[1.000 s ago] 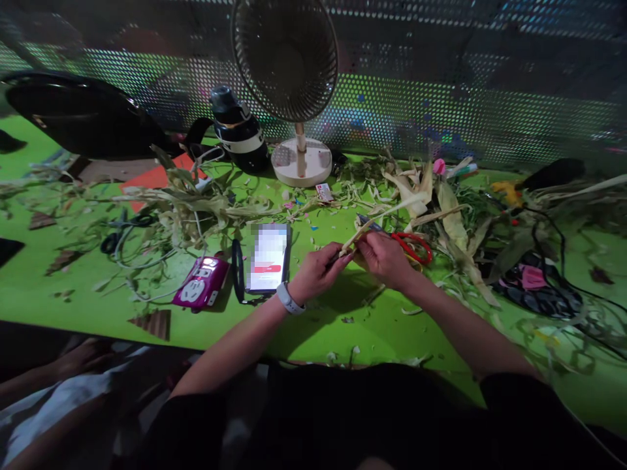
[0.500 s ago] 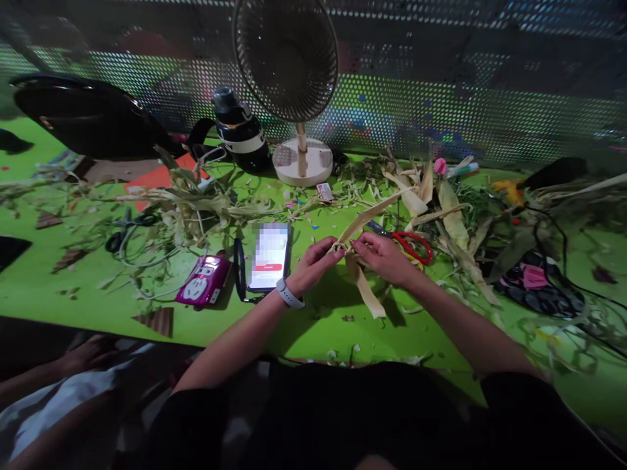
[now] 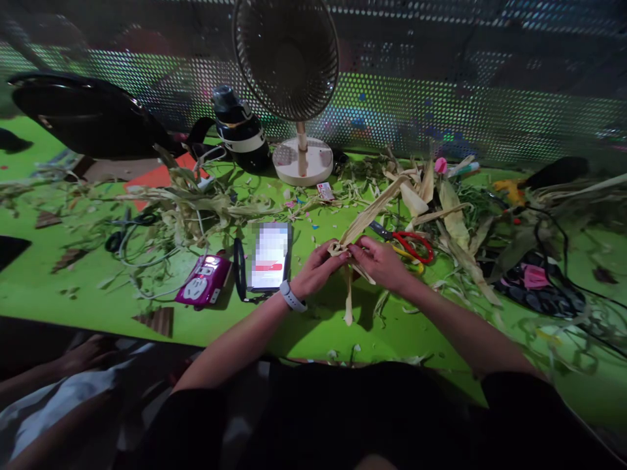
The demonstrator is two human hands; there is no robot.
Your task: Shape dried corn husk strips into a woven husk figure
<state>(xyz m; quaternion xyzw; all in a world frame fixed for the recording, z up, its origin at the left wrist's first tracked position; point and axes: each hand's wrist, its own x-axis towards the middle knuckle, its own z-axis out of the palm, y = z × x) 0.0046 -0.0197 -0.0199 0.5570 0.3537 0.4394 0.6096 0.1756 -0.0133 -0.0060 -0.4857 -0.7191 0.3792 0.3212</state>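
Between my two hands is a folded corn husk (image 3: 371,212), with a small coil or knot at its near end. My left hand (image 3: 316,269) pinches that coil from the left, thumb on top. From the right, my right hand (image 3: 379,262) has its fingers closed on the husk beside the coil. One broad strip slants up and away, and narrower ends hang below the hands. Just beyond my right hand lie scissors (image 3: 414,247) with red handles, and a yellow handle shows beside them. A lit phone (image 3: 268,258) lies left of my left hand.
A purple power strip (image 3: 203,281) with a cable sits on the green table (image 3: 206,329). Behind stand a fan (image 3: 302,168) and a dark bottle (image 3: 242,137). Husk piles (image 3: 455,215) and scraps spread across the table. Another person's hand (image 3: 85,356) is at lower left.
The broad husk strip now points up more steeply and looks wider. The hanging end has swung left and narrowed as the husk turned in my hands. Both hands stay nearly in place.
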